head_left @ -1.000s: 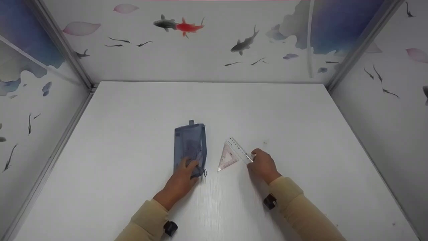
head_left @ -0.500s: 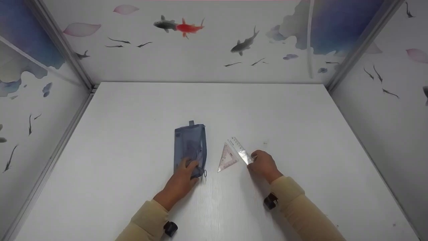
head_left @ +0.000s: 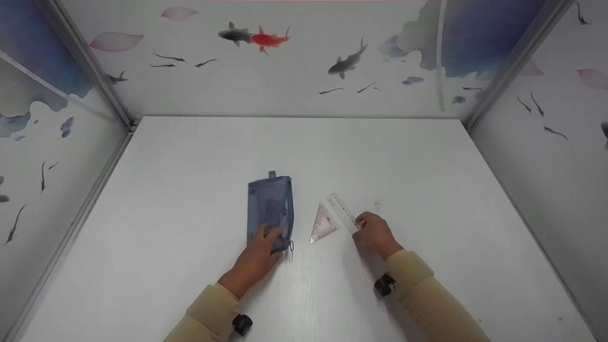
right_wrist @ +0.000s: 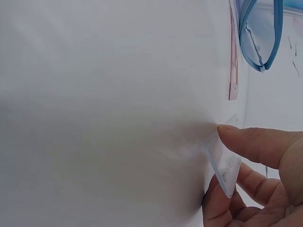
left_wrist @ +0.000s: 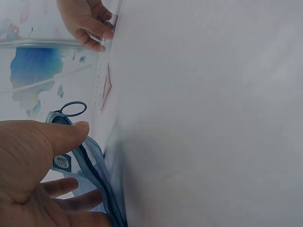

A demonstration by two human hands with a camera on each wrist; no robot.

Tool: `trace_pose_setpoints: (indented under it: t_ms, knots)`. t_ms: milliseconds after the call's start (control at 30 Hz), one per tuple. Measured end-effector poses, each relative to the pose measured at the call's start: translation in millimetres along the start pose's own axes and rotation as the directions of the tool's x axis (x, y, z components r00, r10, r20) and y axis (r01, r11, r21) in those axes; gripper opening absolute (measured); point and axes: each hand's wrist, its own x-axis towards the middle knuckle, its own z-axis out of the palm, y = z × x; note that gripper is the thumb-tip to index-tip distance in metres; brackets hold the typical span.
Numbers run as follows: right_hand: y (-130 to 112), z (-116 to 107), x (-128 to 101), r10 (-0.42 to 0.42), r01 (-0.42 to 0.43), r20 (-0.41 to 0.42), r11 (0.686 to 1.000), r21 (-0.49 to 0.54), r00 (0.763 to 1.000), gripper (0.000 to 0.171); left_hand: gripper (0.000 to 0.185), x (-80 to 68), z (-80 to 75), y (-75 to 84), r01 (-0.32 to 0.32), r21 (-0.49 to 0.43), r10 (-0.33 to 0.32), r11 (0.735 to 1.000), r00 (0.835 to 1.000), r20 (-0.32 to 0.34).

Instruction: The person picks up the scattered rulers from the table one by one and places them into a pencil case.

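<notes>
A blue mesh pencil pouch (head_left: 270,204) lies lengthwise on the white table (head_left: 190,156). My left hand (head_left: 270,236) holds its near end; in the left wrist view the thumb (left_wrist: 66,135) lies over the pouch's blue edge (left_wrist: 92,165) with fingers under it, beside the zipper ring (left_wrist: 73,108). My right hand (head_left: 359,224) pinches the near end of a clear ruler (head_left: 343,211), thumb (right_wrist: 255,142) on top of the ruler (right_wrist: 225,165), which is tilted up off the table. A pink triangle set square (head_left: 324,223) lies flat between pouch and ruler.
Walls with painted fish (head_left: 259,37) close the table in at the back, left and right. A small dark speck (head_left: 376,204) marks the table just beyond my right hand. Bare tabletop surrounds the objects.
My right hand has drawn the ruler slightly right, so its far end now stands clear of the set square's tip. The left hand and pouch have stayed put.
</notes>
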Motion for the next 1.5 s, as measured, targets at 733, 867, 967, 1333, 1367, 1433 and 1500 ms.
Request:
trace_pose_setpoints:
  t_ms: [733,867,967,1333,1367,1433,1500]
  knots:
    - [1.8,-2.9,5.4,0.05,-0.055,0.047,0.992,0.117,0.998,0.034,0.05,-0.5,-1.7,0.5,0.009,-0.008,-0.009,1.0,1.0,0.001]
    - [6.1,-3.3,7.4,0.051,-0.063,0.065,0.981,0.184,0.997,0.035,0.05,-0.5,-1.1,-0.1,0.003,-0.01,-0.003,1.0,1.0,-0.002]
    - [7.8,-4.2,7.4,0.038,-0.054,0.07,0.97,0.238,0.997,0.035,0.051,-0.2,-0.1,-0.6,0.005,-0.018,-0.005,1.0,1.0,0.001]
    - [11.0,-8.9,8.9,0.047,-0.063,0.06,0.952,0.299,0.997,0.038,0.05,-0.3,-0.3,0.0,0.012,-0.019,-0.012,1.0,1.0,0.007]
    - [11.5,-8.9,9.3,0.05,-0.067,0.061,0.951,0.301,0.997,0.038,0.05,-0.4,-0.4,0.1,0.013,-0.02,-0.013,1.0,1.0,0.007]
    - [12.2,-9.4,9.8,0.059,-0.076,0.064,0.948,0.31,0.996,0.039,0.05,-0.5,-0.5,0.1,0.013,-0.02,-0.012,1.0,1.0,0.006]
    - [12.5,-10.0,10.5,0.063,-0.081,0.066,0.945,0.318,0.996,0.04,0.049,-0.6,-0.6,-0.2,0.007,-0.017,-0.007,1.0,1.0,0.004]
